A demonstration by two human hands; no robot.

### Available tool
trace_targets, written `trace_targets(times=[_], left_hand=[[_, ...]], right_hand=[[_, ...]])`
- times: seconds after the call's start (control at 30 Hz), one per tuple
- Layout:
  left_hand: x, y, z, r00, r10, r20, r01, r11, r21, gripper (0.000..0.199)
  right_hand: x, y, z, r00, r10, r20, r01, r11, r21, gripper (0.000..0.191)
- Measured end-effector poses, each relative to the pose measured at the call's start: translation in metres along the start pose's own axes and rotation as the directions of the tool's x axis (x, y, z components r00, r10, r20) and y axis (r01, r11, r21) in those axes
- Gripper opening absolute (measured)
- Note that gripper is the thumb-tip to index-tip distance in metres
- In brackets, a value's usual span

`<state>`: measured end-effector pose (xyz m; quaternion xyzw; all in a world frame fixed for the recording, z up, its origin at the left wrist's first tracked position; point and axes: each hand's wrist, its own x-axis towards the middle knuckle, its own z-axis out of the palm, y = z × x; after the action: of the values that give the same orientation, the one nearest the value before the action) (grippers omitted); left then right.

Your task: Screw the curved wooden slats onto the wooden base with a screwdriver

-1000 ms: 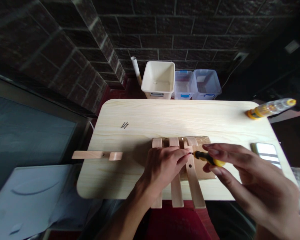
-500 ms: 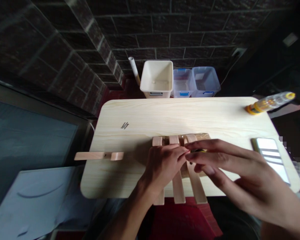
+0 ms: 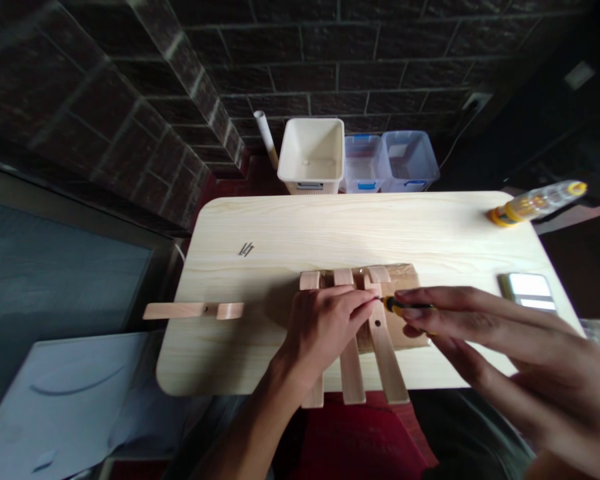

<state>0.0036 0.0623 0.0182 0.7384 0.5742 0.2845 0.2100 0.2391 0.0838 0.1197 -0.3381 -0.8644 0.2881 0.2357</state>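
Three pale wooden strips with curved far ends lie side by side across a brown cardboard box (image 3: 404,287). The rightmost strip (image 3: 391,373) has a dark hole in it. My left hand (image 3: 323,325) rests over the strips, its thumb and index finger pinched at the rightmost one; what they pinch is too small to make out. My right hand (image 3: 460,327) holds a yellow and black screwdriver (image 3: 395,306), its tip pointing left at those fingertips. The middle strip (image 3: 353,380) and left strip (image 3: 314,393) are partly under my left hand.
A single curved wooden piece (image 3: 180,311) overhangs the table's left edge. Small dark screws (image 3: 247,249) lie at the back left. A yellow-capped clear bottle (image 3: 535,203) and a phone (image 3: 530,287) are on the right. A cream bin (image 3: 313,157) and clear boxes (image 3: 363,163) stand beyond the table (image 3: 380,220).
My right hand has drawn back to the right, and the screwdriver now shows between its fingers and my left fingertips. My left hand stays about where it was. The view has shifted slightly.
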Motion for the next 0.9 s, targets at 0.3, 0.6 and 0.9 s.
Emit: trace_targets(times=[0.3, 0.6, 0.9], left_hand=[[0.002, 0.005, -0.006, 0.998, -0.035, 0.046, 0.036, 0.999, -0.032, 0.019], [0.003, 0.005, -0.006, 1.000, 0.018, -0.020, -0.019, 1.000, -0.017, 0.016], [0.001, 0.003, -0.001, 0.998, 0.020, -0.053, -0.021, 1.000, -0.014, 0.016]], right_hand=[[0.011, -0.004, 0.006, 1.000, -0.015, 0.025, 0.012, 0.989, 0.148, 0.044], [0.011, -0.002, 0.011, 1.000, -0.012, -0.011, 0.013, 0.989, 0.148, 0.049], [0.007, -0.003, 0.009, 0.999, -0.030, -0.034, 0.032, 0.998, 0.060, 0.054]])
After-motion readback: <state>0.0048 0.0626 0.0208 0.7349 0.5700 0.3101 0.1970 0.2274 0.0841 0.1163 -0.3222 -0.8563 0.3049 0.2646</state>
